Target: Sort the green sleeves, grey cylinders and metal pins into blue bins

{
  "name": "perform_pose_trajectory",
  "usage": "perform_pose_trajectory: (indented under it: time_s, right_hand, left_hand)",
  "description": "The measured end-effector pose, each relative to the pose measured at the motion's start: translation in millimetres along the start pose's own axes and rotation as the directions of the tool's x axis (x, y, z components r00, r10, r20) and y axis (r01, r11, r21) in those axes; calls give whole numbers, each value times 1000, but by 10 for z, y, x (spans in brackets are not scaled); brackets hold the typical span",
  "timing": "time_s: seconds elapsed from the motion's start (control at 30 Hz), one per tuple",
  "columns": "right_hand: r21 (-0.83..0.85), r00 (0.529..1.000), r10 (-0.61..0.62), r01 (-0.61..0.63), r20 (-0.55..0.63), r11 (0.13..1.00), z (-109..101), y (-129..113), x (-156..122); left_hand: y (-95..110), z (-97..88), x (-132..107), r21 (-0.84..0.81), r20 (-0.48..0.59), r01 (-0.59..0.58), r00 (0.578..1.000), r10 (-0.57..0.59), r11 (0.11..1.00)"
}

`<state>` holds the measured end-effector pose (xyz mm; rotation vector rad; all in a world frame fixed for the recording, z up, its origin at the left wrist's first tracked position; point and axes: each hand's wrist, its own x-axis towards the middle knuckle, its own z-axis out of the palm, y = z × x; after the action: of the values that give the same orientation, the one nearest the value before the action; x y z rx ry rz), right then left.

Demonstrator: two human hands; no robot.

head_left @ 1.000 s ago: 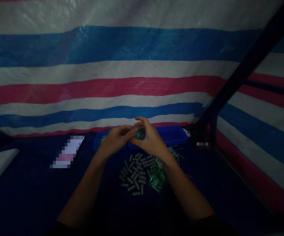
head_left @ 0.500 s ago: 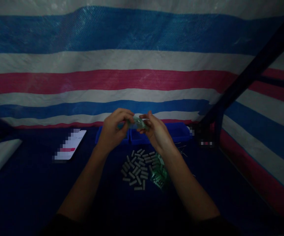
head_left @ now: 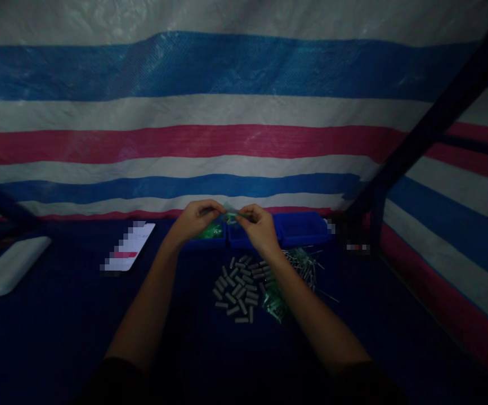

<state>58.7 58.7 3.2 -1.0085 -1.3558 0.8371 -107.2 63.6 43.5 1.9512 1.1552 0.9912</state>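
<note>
Between both hands, above the blue bins, is a small clear plastic bag (head_left: 230,208) with a greenish tint. My left hand (head_left: 197,218) pinches its left side between thumb and fingers. The right edge is gripped by my right hand (head_left: 257,225), its fingers curled. What the bag holds is too dim to make out. Below the hands lies a pile of short grey cylinders (head_left: 239,289) on the dark blue surface. Green-tinted bags (head_left: 274,304) lie beside that pile, partly behind my right forearm.
Three blue bins stand in a row at the back; the left bin (head_left: 205,243) contains green-tinted plastic. Thin metal rods (head_left: 307,267) lie right of my right forearm. A white card (head_left: 128,247) and a white slab-like object (head_left: 11,267) are on the left. Striped sheeting (head_left: 244,143) hangs behind.
My hands have come lower and the bag now looks flatter, stretched between the fingertips. The view has tilted slightly, showing more of the bins and metal rods.
</note>
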Motion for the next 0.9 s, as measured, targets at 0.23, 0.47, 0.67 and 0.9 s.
perform_pose_trajectory:
  time_s: [0.23,0.47,0.67,0.9]
  right_hand:
    - [-231,990,-23,56,142,971,296,249,95]
    - [-411,955,-39,163,292,897,416,266,77]
    - [-505,953,-108,245,285,828,94,69,-50]
    - [-746,986,-123,166,113,645,-1098,136,-341]
  left_hand:
    - [-140,-229,-106,236,218,47,971,-100,971]
    - [-242,-254,-93,560,247,46,944,-220,827]
    - [-365,-49,-56,708,179,113,926,-332,697]
    - [-273,-17,-41,753,223,91,897,-382,652]
